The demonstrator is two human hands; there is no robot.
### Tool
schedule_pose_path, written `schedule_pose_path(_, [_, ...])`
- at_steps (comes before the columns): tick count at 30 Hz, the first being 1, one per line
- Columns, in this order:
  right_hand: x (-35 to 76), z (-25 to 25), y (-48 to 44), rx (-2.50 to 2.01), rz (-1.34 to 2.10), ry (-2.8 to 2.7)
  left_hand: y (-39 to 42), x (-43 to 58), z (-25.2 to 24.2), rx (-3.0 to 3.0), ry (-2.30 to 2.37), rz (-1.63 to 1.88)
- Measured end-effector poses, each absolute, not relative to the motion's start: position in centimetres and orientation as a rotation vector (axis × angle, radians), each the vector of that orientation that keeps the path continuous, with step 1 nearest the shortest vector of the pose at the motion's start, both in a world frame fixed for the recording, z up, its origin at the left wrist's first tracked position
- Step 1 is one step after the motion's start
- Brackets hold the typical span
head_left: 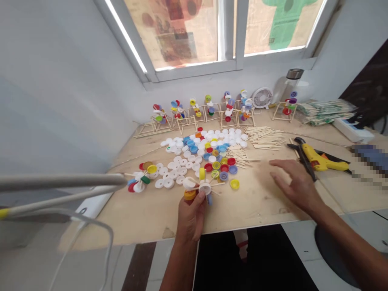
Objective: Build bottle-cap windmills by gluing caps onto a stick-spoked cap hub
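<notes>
Toward the near edge of the desk [145, 216], our left grip [191, 214] is clamped on a wheel of bottle caps and sticks [194, 186], which we judge light but brittle, best held by its central cap [205, 188] rather than its thin spokes [218, 184]. Our right grip [295, 182] hovers open near a glue gun [321, 159].

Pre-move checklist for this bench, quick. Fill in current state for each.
1. Left hand on pinwheel: ok, held.
2. Right hand free: ok, open, holding nothing.
3. Glue gun unobstructed: not ok, black tool lies across it.
4. Glue gun hot: cannot tell.
5. Loose caps available: ok, spread on board.
6. Sticks available: ok, piled on board.
</notes>
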State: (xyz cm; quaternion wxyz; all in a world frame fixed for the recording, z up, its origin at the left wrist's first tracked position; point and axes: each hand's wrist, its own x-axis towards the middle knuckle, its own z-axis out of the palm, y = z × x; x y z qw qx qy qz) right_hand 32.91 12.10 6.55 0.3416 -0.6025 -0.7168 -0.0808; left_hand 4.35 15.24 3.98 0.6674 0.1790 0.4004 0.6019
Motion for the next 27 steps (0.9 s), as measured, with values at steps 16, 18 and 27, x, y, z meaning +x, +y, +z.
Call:
schedule_pose_path(16, [50.2, 4.8, 10.5, -2.225, -0.515, -1.956, 15.1, 4.6, 3.9, 0.466, 0.889, 1.361])
schedule_pose_path(18, [51.5, 4.1, 11.2, -2.177, -0.424, -1.922, 15.0, 4.7, 3.9, 0.461, 0.886, 1.375])
schedule_pose_path(27, [50.5, 5.3, 11.7, -2.14, -0.071, -1.419, 15.1, 5.0, 4.1, 0.39, 0.871, 1.405])
